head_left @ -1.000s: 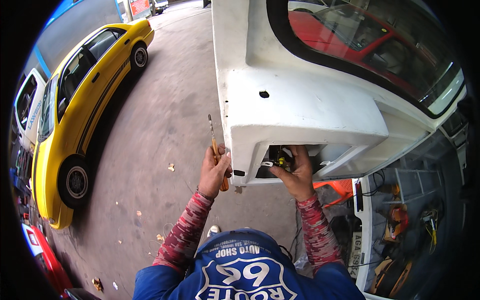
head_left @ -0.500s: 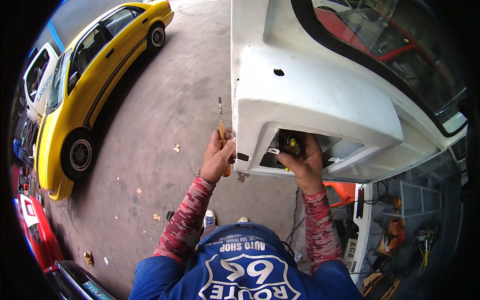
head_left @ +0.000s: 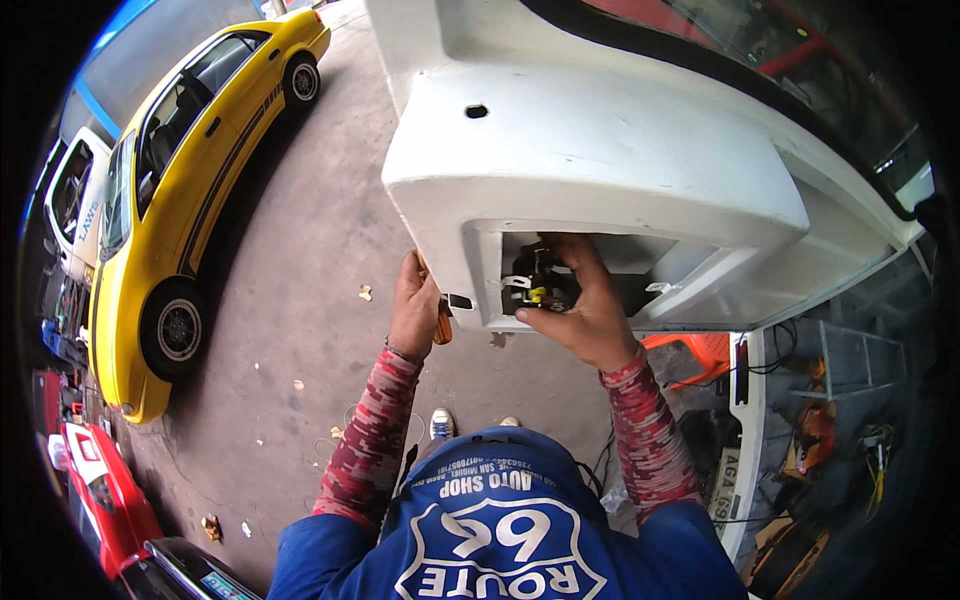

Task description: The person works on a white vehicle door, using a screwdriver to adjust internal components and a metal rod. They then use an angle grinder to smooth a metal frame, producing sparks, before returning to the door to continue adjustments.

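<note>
L hand [head_left: 410, 310] grips the orange screwdriver [head_left: 443, 326]; vs. a moment ago, its shaft is now mostly hidden by the white panel's [head_left: 590, 150] edge. R hand [head_left: 592, 322] grasps the black mechanism [head_left: 536, 272] inside the opening [head_left: 484, 262], as before. So tool work prob. is at the edge, w/ mechanism supported from inside.

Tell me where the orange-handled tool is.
In the head view, the orange-handled tool is in the left hand, beside the left edge of the white panel.
</note>
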Available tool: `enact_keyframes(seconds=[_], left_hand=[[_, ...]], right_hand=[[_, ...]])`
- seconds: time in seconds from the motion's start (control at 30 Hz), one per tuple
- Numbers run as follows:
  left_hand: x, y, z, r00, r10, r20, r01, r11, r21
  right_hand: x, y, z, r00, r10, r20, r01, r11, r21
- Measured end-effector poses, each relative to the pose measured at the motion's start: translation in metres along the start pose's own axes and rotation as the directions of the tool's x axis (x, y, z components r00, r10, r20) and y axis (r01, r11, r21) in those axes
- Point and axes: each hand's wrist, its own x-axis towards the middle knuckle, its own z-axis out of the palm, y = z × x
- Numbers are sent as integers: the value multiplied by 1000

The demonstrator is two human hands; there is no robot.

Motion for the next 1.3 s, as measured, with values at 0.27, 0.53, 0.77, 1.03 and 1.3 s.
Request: enact_keyframes(seconds=[0.27,0.53,0.77,1.03,1.3], left_hand=[[-12,-3,-5,999,41,-6,-40,997,61],[-19,10,-7,989,-147,-9,147,981,125],[-18,21,-15,982,-185,24,179,970,162],[-5,13,-22,967,-191,169,175,979,106],[1,0,-21,929,-337,151,332,942,56]], right_hand=[[10,-2,-7,990,-108,87,110,994,-10],[14,-3,4,989,-146,3,144,976,161],[19,8,29,979,-109,-169,158,938,308],[27,17,53,990,-14,-138,96,792,604],[18,39,51,988,150,22,-99,533,840]])
